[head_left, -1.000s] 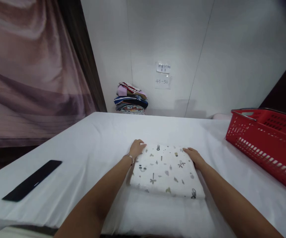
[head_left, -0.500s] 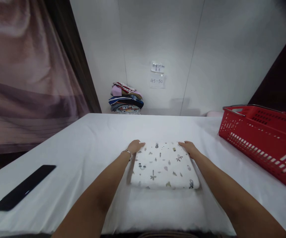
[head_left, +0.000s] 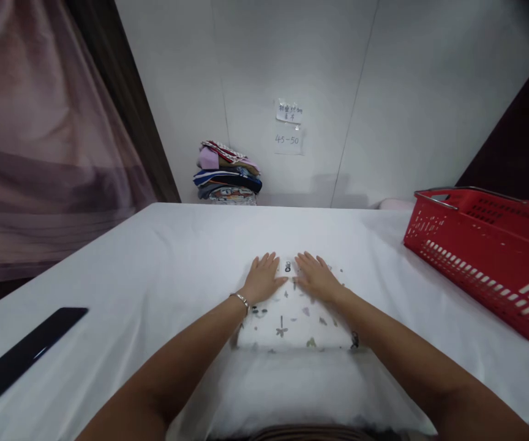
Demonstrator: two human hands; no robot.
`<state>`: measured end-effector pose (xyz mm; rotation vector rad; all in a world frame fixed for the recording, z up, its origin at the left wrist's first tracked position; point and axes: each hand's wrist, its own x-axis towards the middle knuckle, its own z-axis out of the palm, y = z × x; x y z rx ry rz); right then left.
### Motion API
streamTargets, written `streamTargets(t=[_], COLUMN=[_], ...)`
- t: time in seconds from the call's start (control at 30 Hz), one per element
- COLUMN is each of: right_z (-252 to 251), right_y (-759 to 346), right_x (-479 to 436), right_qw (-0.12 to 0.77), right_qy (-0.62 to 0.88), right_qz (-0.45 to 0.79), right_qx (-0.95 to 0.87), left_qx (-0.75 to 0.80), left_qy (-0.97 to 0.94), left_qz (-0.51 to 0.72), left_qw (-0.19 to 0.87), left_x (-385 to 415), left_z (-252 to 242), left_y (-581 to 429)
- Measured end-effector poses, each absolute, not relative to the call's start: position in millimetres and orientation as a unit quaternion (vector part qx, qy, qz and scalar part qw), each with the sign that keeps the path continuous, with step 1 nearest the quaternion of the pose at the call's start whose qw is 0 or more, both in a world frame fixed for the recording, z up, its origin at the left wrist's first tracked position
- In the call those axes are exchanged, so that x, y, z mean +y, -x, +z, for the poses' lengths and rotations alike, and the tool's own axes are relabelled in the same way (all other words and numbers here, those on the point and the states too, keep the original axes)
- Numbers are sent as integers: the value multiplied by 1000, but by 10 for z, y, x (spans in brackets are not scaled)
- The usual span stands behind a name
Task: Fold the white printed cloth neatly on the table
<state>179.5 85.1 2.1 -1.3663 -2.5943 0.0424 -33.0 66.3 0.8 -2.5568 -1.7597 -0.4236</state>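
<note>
The white table (head_left: 191, 245) stretches to its twelve-o'clock edge past our folded cloth (head_left: 294, 321) at six, where our left hand (head_left: 263, 279) and right hand (head_left: 317, 277), formerly at its far corners, now lie flat, unclenched.

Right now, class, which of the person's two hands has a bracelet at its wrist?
The left hand: a silvery bracelet sits at its wrist, while the right hand shows none. Both lie spread on the patterned cloth.
</note>
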Motion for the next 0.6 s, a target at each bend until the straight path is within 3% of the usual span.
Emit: streamTargets(t=[0.37, 0.6], right_z=[-50, -110], right_y=[-1804, -2100], right_x=[1001, 1099], right_qw=[47, 85], right_qy=[512, 620], right_qz=[115, 138], right_qx=[-850, -768], left_qx=[-590, -587], left_qy=[803, 798], left_qz=[-74, -127], left_qw=[-22, -53], left_x=[735, 760], left_z=[-94, -102], left_y=[349, 313])
